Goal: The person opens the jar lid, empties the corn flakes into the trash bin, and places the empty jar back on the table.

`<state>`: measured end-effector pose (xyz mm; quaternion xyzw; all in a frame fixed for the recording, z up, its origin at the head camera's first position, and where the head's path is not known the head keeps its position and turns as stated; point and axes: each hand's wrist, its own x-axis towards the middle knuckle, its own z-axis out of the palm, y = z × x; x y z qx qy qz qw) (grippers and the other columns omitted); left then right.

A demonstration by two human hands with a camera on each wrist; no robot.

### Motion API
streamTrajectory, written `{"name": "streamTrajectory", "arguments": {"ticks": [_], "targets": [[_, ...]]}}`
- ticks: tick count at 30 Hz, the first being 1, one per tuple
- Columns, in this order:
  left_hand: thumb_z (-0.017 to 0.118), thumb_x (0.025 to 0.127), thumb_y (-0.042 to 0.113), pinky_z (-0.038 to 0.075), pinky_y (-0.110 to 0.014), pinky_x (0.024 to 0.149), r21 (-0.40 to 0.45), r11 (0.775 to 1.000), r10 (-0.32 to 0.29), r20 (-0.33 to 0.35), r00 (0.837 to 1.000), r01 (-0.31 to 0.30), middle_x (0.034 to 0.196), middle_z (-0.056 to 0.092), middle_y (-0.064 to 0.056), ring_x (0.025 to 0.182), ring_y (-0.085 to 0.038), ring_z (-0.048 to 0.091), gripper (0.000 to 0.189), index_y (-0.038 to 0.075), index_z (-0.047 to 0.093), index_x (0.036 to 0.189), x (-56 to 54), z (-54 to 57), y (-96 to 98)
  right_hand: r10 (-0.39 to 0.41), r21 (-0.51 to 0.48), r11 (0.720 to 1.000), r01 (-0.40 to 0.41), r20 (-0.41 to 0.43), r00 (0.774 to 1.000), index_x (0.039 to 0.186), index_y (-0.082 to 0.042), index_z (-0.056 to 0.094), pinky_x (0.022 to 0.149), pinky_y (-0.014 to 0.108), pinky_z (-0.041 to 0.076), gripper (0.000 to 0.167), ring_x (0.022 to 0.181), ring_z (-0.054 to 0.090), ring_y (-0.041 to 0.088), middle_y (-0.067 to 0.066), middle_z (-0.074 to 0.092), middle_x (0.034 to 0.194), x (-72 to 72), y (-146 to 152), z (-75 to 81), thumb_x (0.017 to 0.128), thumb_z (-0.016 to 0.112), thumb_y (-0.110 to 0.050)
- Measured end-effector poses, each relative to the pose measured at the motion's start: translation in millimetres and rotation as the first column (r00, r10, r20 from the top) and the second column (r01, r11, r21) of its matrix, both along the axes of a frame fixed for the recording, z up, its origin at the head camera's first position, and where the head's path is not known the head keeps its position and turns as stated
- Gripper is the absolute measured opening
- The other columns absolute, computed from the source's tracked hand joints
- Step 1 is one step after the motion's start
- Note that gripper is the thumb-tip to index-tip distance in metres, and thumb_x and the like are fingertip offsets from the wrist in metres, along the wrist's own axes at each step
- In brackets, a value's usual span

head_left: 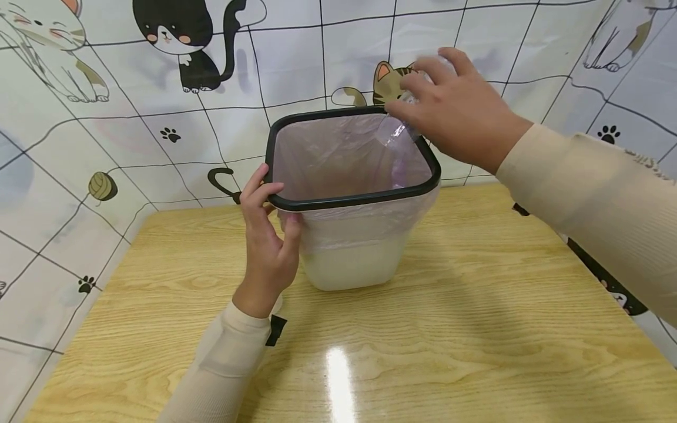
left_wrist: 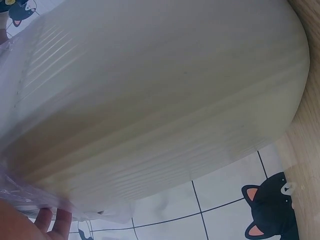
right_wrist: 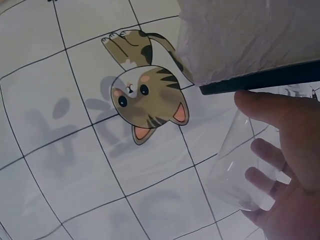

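Observation:
A whitish trash bin (head_left: 349, 267) with a black rim (head_left: 359, 203) stands on the table, lined with a thin, pale purple plastic bag (head_left: 322, 147) folded down over its outside. My left hand (head_left: 268, 249) grips the bin's left front corner, fingers over the rim and thumb against the outside. Over the rim's far right part, my right hand (head_left: 457, 111) holds a clear plastic container (right_wrist: 227, 175). Its lower end shows inside the bin's opening in the head view. In the left wrist view the bin's side (left_wrist: 165, 100) fills most of the picture.
The wood-grain table (head_left: 423, 352) reaches up to a white wall covering (head_left: 296, 70) with grid lines and cartoon cats. A small black piece (head_left: 275, 330) lies by my left wrist. Bright glare marks the table's front.

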<state>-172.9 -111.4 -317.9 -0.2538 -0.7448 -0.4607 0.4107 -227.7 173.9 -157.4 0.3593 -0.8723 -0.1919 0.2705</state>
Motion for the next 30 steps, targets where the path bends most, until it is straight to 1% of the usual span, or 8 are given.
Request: {"name": "streamTrajectory", "arguments": {"ticks": [2, 5, 9, 13, 18, 24, 27, 30], "targets": [[0.043, 0.102, 0.043, 0.045, -0.043, 0.097, 0.0, 1.0, 0.0, 0.0, 1.0, 0.0, 0.157, 0.029, -0.013, 0.142, -0.024, 0.038, 0.047, 0.006, 0.037, 0.13, 0.0, 0.1, 0.2, 0.002, -0.047, 0.999, -0.002, 0.001, 1.0, 0.128, -0.01, 0.055, 0.114, 0.065, 0.025, 0.043, 0.129, 0.042, 0.045, 0.024, 0.056, 0.127, -0.9, 3, -1.7, 0.089, 0.064, 0.006], [0.043, 0.102, 0.043, 0.045, -0.043, 0.097, 0.002, 1.0, -0.004, 0.001, 1.0, 0.004, 0.157, 0.029, -0.014, 0.142, -0.024, 0.038, 0.047, 0.006, 0.037, 0.13, -0.1, 0.1, 0.4, -0.022, -0.081, 0.996, 0.022, 0.001, 1.0, 0.13, -0.009, 0.052, 0.112, 0.066, 0.026, 0.048, 0.128, 0.044, 0.046, 0.023, 0.055, 0.129, -1.7, 7, -3.7, 0.086, 0.071, -0.001], [0.043, 0.102, 0.043, 0.045, -0.044, 0.097, 0.004, 1.0, -0.006, 0.004, 1.0, 0.006, 0.157, 0.029, -0.013, 0.142, -0.024, 0.038, 0.047, 0.006, 0.037, 0.13, -0.1, -0.1, 0.8, -0.107, -0.124, 0.986, 0.114, 0.06, 0.992, 0.136, -0.009, 0.048, 0.114, 0.065, 0.023, 0.061, 0.126, 0.045, 0.049, 0.026, 0.054, 0.134, -1.6, 11, -5.5, 0.083, 0.078, -0.012], [0.043, 0.101, 0.042, 0.045, -0.046, 0.097, 0.003, 1.0, -0.002, 0.004, 1.0, 0.002, 0.157, 0.029, -0.012, 0.141, -0.024, 0.038, 0.046, 0.006, 0.037, 0.13, -0.1, -0.3, 1.1, -0.159, -0.185, 0.967, 0.176, 0.104, 0.982, 0.141, -0.009, 0.046, 0.112, 0.064, 0.025, 0.065, 0.12, 0.048, 0.05, 0.028, 0.056, 0.13, -2.0, 16, -9.8, 0.086, 0.077, -0.02], [0.043, 0.101, 0.042, 0.045, -0.046, 0.096, 0.007, 1.0, 0.001, -0.004, 1.0, -0.001, 0.157, 0.029, -0.013, 0.141, -0.024, 0.039, 0.046, 0.006, 0.037, 0.13, -0.6, -0.7, 0.9, -0.176, -0.245, 0.95, 0.193, 0.092, 0.98, 0.142, -0.003, 0.044, 0.107, 0.062, 0.033, 0.069, 0.114, 0.054, 0.05, 0.029, 0.06, 0.126, -2.4, 23, -19.7, 0.087, 0.076, -0.028], [0.043, 0.102, 0.042, 0.045, -0.045, 0.096, 0.009, 1.0, 0.0, -0.009, 1.0, 0.0, 0.156, 0.03, -0.014, 0.141, -0.024, 0.039, 0.046, 0.006, 0.037, 0.129, -0.8, -1.1, 0.6, -0.183, -0.375, 0.895, 0.241, 0.185, 0.966, 0.143, -0.001, 0.042, 0.102, 0.066, 0.039, 0.07, 0.115, 0.056, 0.052, 0.031, 0.06, 0.128, -2.4, 28, -30.4, 0.089, 0.073, -0.033], [0.043, 0.101, 0.04, 0.045, -0.045, 0.095, 0.007, 1.0, -0.003, -0.01, 1.0, 0.003, 0.156, 0.03, -0.013, 0.141, -0.024, 0.039, 0.045, 0.006, 0.037, 0.13, -0.9, -1.2, 0.7, -0.183, -0.425, 0.862, 0.276, 0.247, 0.952, 0.141, 0.002, 0.042, 0.093, 0.065, 0.044, 0.069, 0.102, 0.061, 0.051, 0.029, 0.062, 0.126, -2.4, 33, -34.7, 0.091, 0.07, -0.036], [0.043, 0.101, 0.039, 0.045, -0.045, 0.095, 0.005, 1.0, -0.003, -0.009, 1.0, 0.003, 0.156, 0.03, -0.013, 0.141, -0.024, 0.039, 0.044, 0.006, 0.037, 0.13, -0.9, -1.3, 0.7, -0.186, -0.456, 0.828, 0.327, 0.325, 0.927, 0.141, 0.003, 0.04, 0.083, 0.06, 0.048, 0.071, 0.089, 0.064, 0.05, 0.027, 0.064, 0.126, -1.2, 39, -39.7, 0.092, 0.068, -0.04]]}}
